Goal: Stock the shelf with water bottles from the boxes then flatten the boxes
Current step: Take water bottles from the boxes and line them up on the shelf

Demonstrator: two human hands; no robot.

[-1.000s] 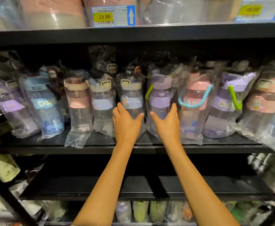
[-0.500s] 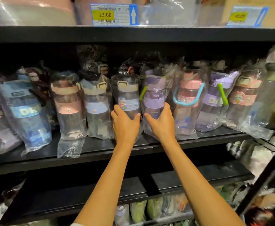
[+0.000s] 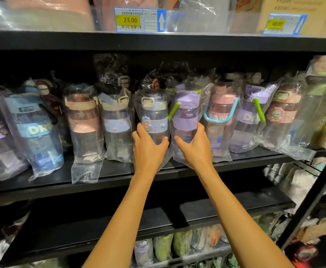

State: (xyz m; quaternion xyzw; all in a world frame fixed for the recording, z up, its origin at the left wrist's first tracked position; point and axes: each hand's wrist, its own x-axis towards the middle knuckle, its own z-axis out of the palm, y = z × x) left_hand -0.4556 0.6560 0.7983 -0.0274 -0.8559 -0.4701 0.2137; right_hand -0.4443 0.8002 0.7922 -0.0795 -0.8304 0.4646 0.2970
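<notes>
Two hands (image 3: 150, 146) (image 3: 194, 145) on neighbouring bagged bottles (image 3: 153, 117) (image 3: 186, 115)

Both bare forearms reach forward and up, side by side. The left hand (image 3: 148, 149) and right hand (image 3: 194, 147) are curled, thumbs pointing toward each other, each gripping.

You see the lilac-banded bottle (image 3: 154, 120) and purple bottle (image 3: 186, 117) upright in clear bags, side by side mid-row on the black shelf (image 3: 119, 175), among other bagged bottles.
</notes>
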